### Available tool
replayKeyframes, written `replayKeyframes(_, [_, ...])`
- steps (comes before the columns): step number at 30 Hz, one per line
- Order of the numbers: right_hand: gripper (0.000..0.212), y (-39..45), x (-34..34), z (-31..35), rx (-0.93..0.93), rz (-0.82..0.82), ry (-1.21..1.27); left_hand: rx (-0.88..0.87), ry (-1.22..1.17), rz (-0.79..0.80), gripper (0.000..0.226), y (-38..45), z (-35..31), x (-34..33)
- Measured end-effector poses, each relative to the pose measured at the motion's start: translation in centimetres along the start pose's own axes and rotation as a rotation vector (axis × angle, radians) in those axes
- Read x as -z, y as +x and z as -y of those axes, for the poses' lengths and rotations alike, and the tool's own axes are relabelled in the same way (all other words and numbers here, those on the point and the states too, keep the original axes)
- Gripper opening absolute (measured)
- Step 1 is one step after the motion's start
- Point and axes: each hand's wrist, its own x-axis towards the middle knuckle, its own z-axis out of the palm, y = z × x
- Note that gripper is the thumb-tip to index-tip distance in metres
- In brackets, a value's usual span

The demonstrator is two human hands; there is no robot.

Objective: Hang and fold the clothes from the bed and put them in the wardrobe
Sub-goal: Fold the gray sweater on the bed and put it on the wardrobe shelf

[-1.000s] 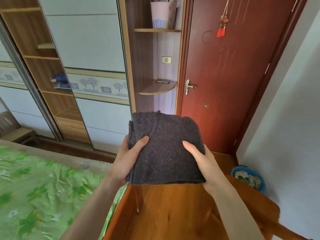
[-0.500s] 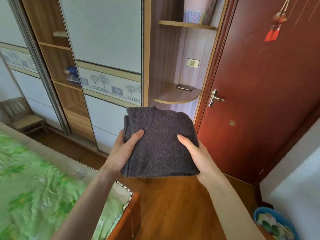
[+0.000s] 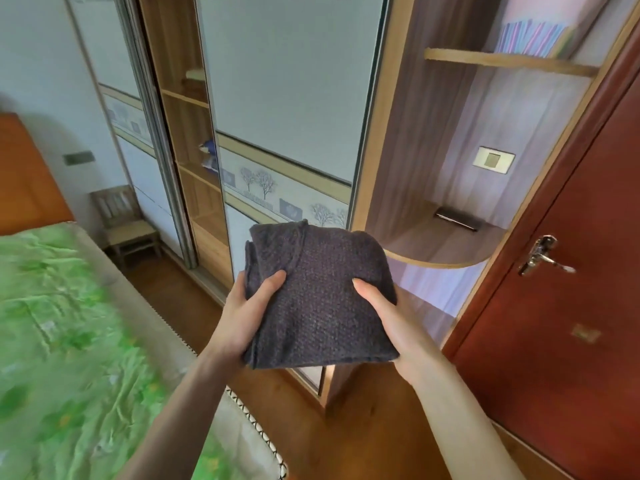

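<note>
At the left, the bed (image 3: 62, 341) carries a rumpled green floral cover, its pale piped edge running diagonally toward the bottom centre; an orange-brown headboard (image 3: 24, 178) stands at its far left end. Beyond the bed's far corner a small wooden chair (image 3: 126, 223) sits on the wooden floor (image 3: 363, 427) against the wall. The wardrobe (image 3: 277, 98) fills the upper centre: a narrow gap between its sliding panels exposes wooden shelves, with a blue item (image 3: 209, 154) lying on one of them; its nature cannot be determined. In mid-frame, held in the air above the floor and just in front of the wardrobe, is the folded dark grey knitted garment (image 3: 318, 296). The left hand (image 3: 247, 313) grips its left edge, thumb curled over the top face and fingers hidden beneath. The right hand (image 3: 388, 320) grips the right edge likewise, thumb on top, fingers hidden underneath. To the right, open rounded corner shelves (image 3: 446, 247) hold a dark flat object (image 3: 456, 218). At the far right stands a red-brown door (image 3: 571, 306) with a metal handle (image 3: 543, 259).
</note>
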Motion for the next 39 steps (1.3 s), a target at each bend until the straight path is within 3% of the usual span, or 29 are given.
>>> replayKeyframes(5, [0.066,8.3,-3.2,1.3,0.004,0.153,0.055,-0.062,-0.002,-0.203,0.085,5.1,-0.6,1.9])
replayKeyframes(11, [0.087,18.5,-6.6,3.3,0.030,0.333,-0.036,-0.092,-0.015,-0.377,0.079,11.4,-1.5,3.6])
replayKeyframes(21, [0.086,33.0,-12.0,7.9,0.078,0.544,-0.094,-0.148,-0.135,-0.638,0.061,21.2,-3.1,4.0])
replayKeyframes(32, [0.088,40.3,-20.8,10.5,0.049,0.821,-0.113,-0.172,-0.132,-0.880,0.056,25.2,-4.7,8.3])
replayKeyframes(39, [0.085,45.7,-29.5,11.7,0.064,0.854,-0.115,-0.181,-0.149,-0.908,0.056,30.6,-7.0,15.1])
